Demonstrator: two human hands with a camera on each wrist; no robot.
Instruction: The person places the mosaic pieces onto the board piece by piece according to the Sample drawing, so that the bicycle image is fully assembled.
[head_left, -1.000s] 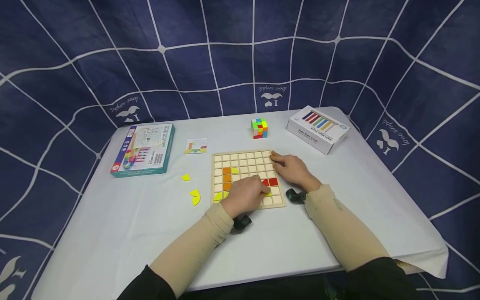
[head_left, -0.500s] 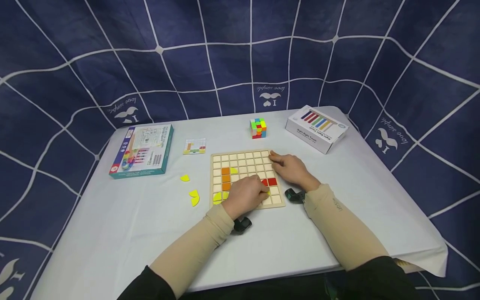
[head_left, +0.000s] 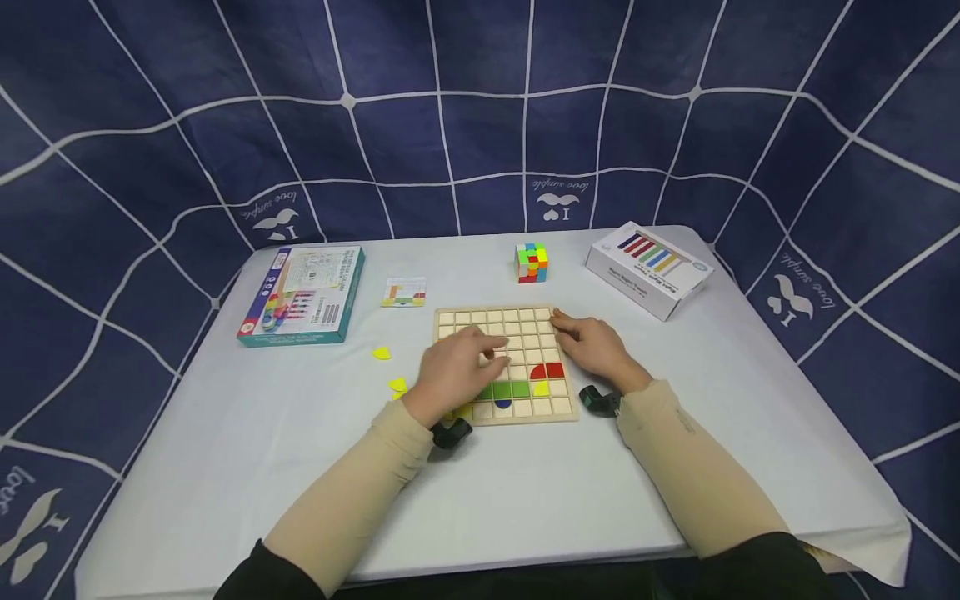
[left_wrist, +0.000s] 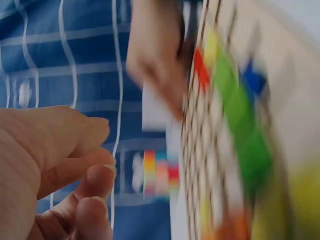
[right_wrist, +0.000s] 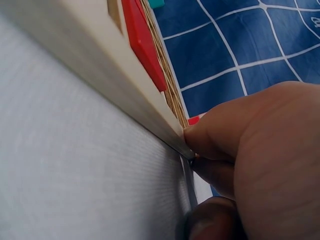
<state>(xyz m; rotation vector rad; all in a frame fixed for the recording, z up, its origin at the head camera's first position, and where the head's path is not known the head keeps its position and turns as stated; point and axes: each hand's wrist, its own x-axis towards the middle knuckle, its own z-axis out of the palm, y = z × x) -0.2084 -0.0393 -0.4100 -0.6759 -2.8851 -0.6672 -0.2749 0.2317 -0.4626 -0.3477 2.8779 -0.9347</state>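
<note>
My left hand (head_left: 459,371) hovers over the left part of a light wooden grid board (head_left: 532,342). Its thumb and fingers are apart, and nothing lies between them. The left wrist view is blurred and shows the fingers loosely bent. At the board's far right corner my right hand (head_left: 597,348) pinches the edge with thumb and fingertips, seen closely in the right wrist view. Green square tiles (head_left: 512,389), red tiles (head_left: 554,370), a yellow quarter-round tile (head_left: 541,388) and a blue rounded tile (head_left: 503,403) lie on the grid. My left hand hides its left cells.
Loose yellow tiles (head_left: 398,384) lie left of the board. Behind it are a small pattern card (head_left: 403,292) and a puzzle cube (head_left: 531,262). A teal-edged box (head_left: 302,296) stands at the left, a white box (head_left: 649,268) at the right.
My left hand has lifted off the yellow tile near the red ones and moved left, opening its pinch. Green and blue tiles now show. My right hand still holds the board's edge.
</note>
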